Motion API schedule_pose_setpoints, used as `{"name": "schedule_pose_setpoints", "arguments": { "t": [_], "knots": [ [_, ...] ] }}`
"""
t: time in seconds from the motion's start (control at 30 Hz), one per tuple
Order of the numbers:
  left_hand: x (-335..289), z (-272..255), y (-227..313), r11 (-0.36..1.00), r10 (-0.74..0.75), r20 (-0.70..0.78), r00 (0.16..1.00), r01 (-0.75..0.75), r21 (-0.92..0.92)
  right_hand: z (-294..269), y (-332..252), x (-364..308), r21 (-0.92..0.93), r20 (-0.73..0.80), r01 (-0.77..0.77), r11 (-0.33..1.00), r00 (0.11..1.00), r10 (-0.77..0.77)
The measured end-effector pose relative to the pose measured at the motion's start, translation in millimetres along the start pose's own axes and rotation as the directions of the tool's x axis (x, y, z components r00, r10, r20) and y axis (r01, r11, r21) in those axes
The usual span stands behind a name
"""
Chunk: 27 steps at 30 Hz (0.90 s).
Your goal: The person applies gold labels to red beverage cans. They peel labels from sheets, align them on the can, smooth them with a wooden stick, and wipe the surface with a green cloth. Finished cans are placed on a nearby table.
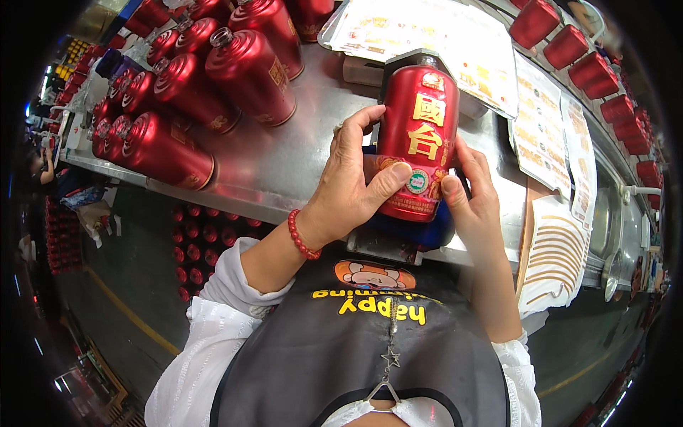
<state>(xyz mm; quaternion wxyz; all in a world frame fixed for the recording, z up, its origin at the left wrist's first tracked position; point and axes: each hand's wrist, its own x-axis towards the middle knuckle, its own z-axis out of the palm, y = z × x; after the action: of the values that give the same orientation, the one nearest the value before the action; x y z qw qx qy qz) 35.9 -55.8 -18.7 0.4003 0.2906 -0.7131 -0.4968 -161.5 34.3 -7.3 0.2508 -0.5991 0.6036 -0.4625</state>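
Bottle [403, 128], red, is held over the counter's [320, 92] near edge, left hand [348, 174] and right hand [478, 206] part-curled in a grip around it; step seemingly label-smoothing, next move calling for even thumb pressure.

Both lower sides of the bottle [435, 92] are partly covered by the left hand [353, 174] and right hand [475, 203]. A blue object [441, 226] beneath is mostly concealed; its kind cannot be told. Right forearm [492, 288]: blurred. Rear bottles [311, 14]: cut off by upper edge. Far-left person [45, 167]: detail too small.
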Motion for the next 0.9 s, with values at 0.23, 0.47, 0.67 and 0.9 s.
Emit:
{"name": "schedule_pose_setpoints", "arguments": {
  "t": [0.23, 0.47, 0.67, 0.9],
  "knots": [
    [-1.0, 2.6, -1.1, 0.997, 0.033, -0.016, 0.999, -0.031, 0.073, 1.6, -1.2, 0.4, -0.038, 0.001, -0.002, 0.999, 1.000, 0.002],
    [0.1, 0.3, -1.0, 0.999, 0.024, -0.008, 1.000, -0.023, 0.049, -0.4, -1.5, -0.7, 0.004, 0.008, -0.007, 1.000, 1.000, 0.007],
    [-0.8, 2.9, -3.3, 0.995, 0.037, -0.014, 0.999, -0.035, 0.090, 1.9, -2.1, 0.4, -0.011, 0.015, -0.032, 0.999, 0.999, 0.032],
    [-2.9, -0.2, -12.4, 0.998, 0.052, -0.006, 0.999, -0.052, -0.016, 2.0, 1.3, -2.1, -0.012, 0.040, 0.036, 0.999, 0.999, -0.036]
  ]
}}
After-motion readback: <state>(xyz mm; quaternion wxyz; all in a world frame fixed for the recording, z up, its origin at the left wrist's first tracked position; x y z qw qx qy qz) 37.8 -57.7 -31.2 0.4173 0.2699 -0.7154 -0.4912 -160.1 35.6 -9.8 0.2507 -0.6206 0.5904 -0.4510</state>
